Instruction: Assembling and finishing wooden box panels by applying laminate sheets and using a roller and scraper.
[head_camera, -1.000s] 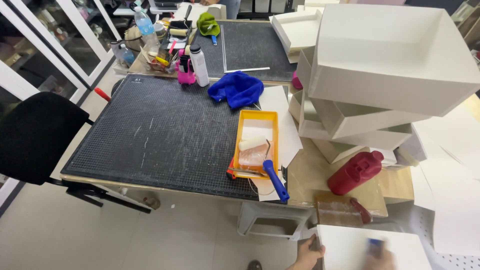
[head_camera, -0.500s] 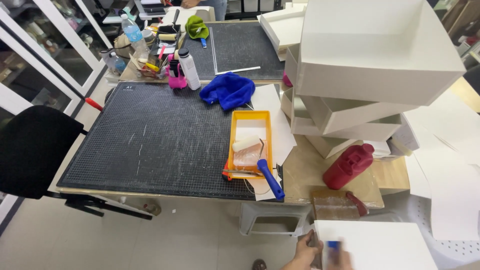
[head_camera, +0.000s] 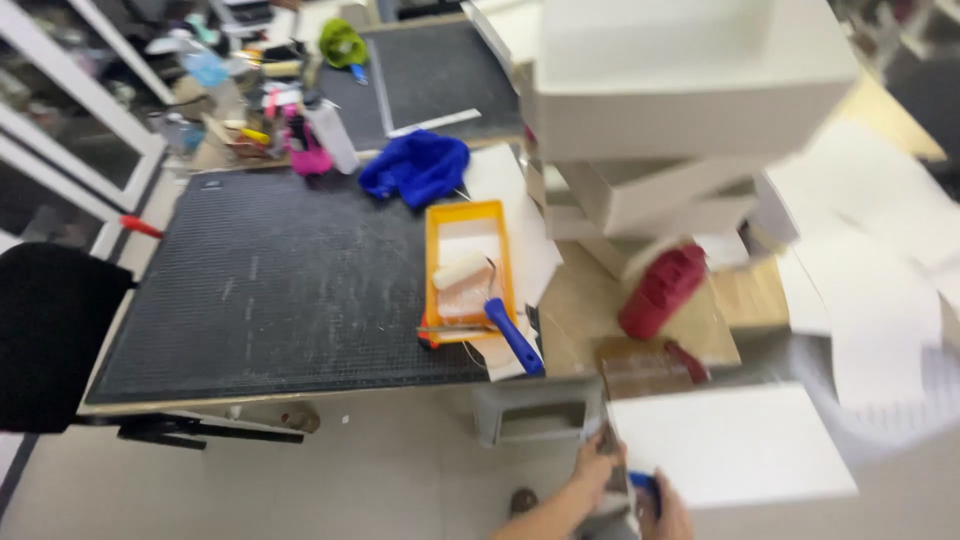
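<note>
Two hands meet at the near edge of a flat white rectangular board, low in front of a cluttered desk.

The left hand grips the board's corner, fingers curled over it. The right hand holds something small and blue; its fingers are too blurred to tell. Behind, an orange paint tray carries a blue-handled roller beside stacked white boxes.
</note>
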